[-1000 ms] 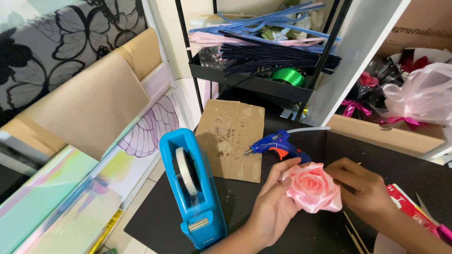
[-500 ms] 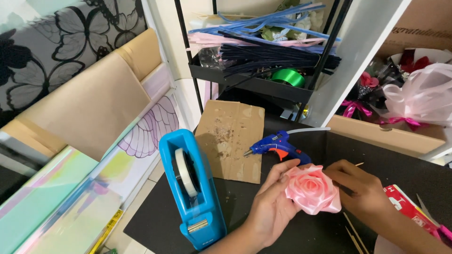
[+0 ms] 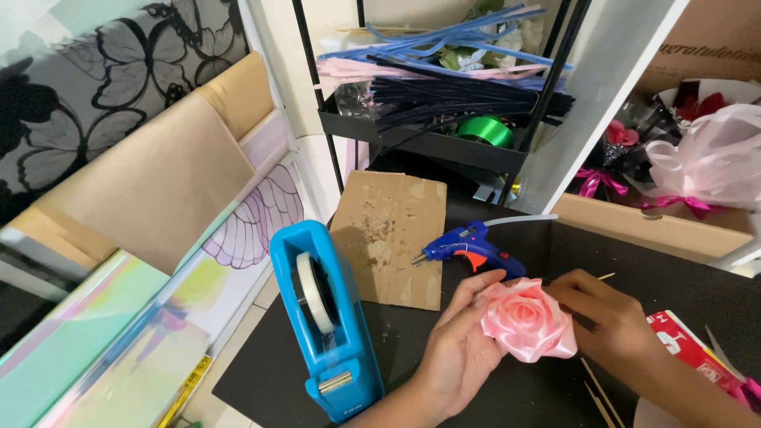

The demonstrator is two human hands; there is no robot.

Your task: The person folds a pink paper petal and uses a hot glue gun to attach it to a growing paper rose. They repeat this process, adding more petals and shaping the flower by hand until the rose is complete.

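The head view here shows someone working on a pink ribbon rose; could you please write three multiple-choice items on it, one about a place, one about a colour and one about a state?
1. Where does the glue gun lie?
A. Beyond the ribbon rose, next to the cardboard sheet
B. Inside the tape dispenser
C. On the shelf

2. What colour is the tape dispenser?
A. Red
B. Blue
C. Green

3. How is the rose held?
A. Lying alone on the mat
B. Between the left hand and right hand
C. By one hand only

Answers:
1 A, its nozzle points toward the cardboard.
2 B, its body is bright blue.
3 B, fingers of both hands touch its petals.
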